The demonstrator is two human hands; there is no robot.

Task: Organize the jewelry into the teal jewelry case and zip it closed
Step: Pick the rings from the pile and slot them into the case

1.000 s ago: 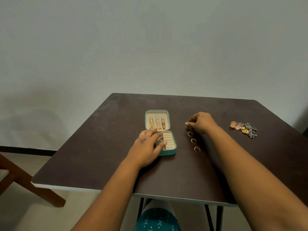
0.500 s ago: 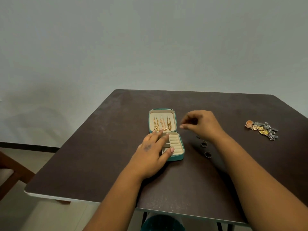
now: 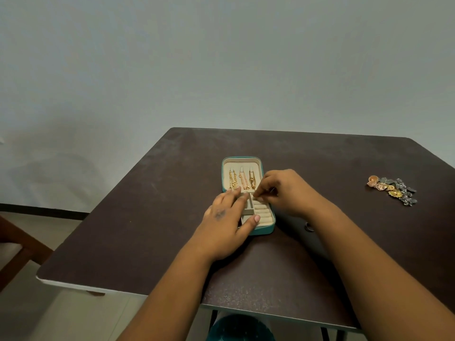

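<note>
The teal jewelry case (image 3: 263, 230) lies open in the middle of the dark table. Its lid half (image 3: 242, 166) holds three gold chains (image 3: 242, 182). My left hand (image 3: 227, 217) rests flat on the left side of the case's lower half, fingers straight. My right hand (image 3: 286, 190) reaches in from the right, fingertips pinched together over the top of the cream ring rolls (image 3: 263, 214); it seems to pinch a ring, too small to see. One ring (image 3: 309, 226) shows on the table beside my right forearm; the others are hidden by the arm.
A pile of brooch-like jewelry (image 3: 391, 189) in gold, orange and grey lies at the table's right side. A wooden chair (image 3: 14, 249) stands on the floor at the left. The table's front edge (image 3: 98, 290) is close to me.
My right hand left the row of rings and moved left to the ring rolls in the case. My left hand stayed on the case. The camera view shifted slightly.
</note>
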